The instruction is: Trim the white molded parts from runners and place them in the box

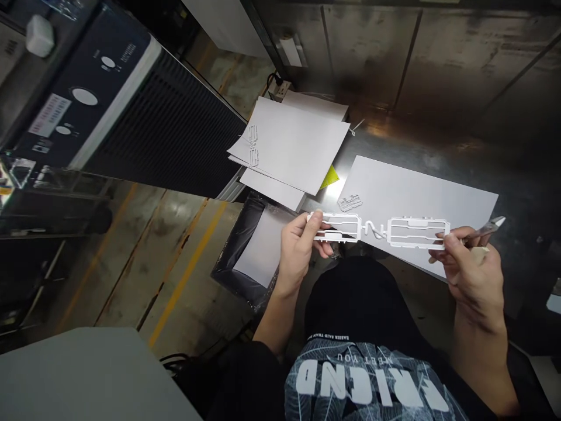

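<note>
- Your left hand (299, 248) pinches one end of the white plastic moulding (379, 229), held above your lap.
- Your right hand (471, 266) grips the other end, plus side cutters (491, 227).
- Loose small part (349, 202) lies on the white sheet (421, 193).

A long white moulded plastic frame (379, 229), made of two open rectangular lattice sections joined by a thin wavy runner in the middle, is held level in the air just above a white sheet, pinched at its two ends. Small metal side cutters (487, 228) with pale handles point up and away beside its right end.
</note>
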A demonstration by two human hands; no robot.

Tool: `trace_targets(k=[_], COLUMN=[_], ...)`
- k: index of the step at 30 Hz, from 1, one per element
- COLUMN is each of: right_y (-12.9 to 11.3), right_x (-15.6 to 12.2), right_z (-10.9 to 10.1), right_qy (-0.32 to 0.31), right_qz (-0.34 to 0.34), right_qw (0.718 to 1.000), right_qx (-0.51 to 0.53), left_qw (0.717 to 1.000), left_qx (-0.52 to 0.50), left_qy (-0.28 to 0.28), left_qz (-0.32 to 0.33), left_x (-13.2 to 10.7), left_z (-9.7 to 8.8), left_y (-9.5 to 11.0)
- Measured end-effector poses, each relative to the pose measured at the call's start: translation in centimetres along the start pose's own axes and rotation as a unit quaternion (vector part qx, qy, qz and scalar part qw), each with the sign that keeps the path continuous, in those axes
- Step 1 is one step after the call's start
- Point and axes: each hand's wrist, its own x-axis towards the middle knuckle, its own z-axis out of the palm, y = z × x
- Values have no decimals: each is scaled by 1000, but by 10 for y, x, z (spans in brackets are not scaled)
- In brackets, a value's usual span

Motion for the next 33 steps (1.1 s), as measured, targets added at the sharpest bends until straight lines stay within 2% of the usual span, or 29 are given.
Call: trace_targets(k=[3,4,6,9,12,14,18,20,22,24,26,27,29,33], right_y=[-2,-3,-5,-7,-8,-9,-9,-7,-2,3,7,8,6,-8], right_x=[1,1,0,0,1,1,4,7,10,10,6,2,-6,-17], right_z=[6,7,9,8,6,5,4,1,-5,-13,-20,-22,-20,0], right_qy=[-3,-3,-9,-19,-15,-16,-15,-22,-49,-82,-121,-149,-216,-324], right_qz=[29,34,39,44,44,42,47,55,61,61,51,44,23,-20], right_qw=[999,998,997,996,996,996,997,997,995,993,991,987,969,915], right_qx=[43,52,65,75,78,76,58,57,67,61,11,-30,-116,-238], left_qw=[998,997,985,927,869,851,837,842,866,912,959,973,982,974], left_qx=[26,52,134,286,381,400,412,410,385,335,243,191,103,61], left_qy=[-47,-58,-80,-124,-138,-142,-155,-152,-139,-124,-123,-128,-149,-205], left_qz=[-25,-6,75,208,284,311,325,316,286,204,83,26,-45,-71], left_x=[1,1,1,1,4,6,8,9,12,17,21,23,23,15], left_z=[-4,-6,-11,-17,-19,-18,-14,-12,-10,-8,-7,-6,-6,-5], left_y=[1,2,3,7,11,13,9,4,-1,-7,-11,-13,-13,-10])
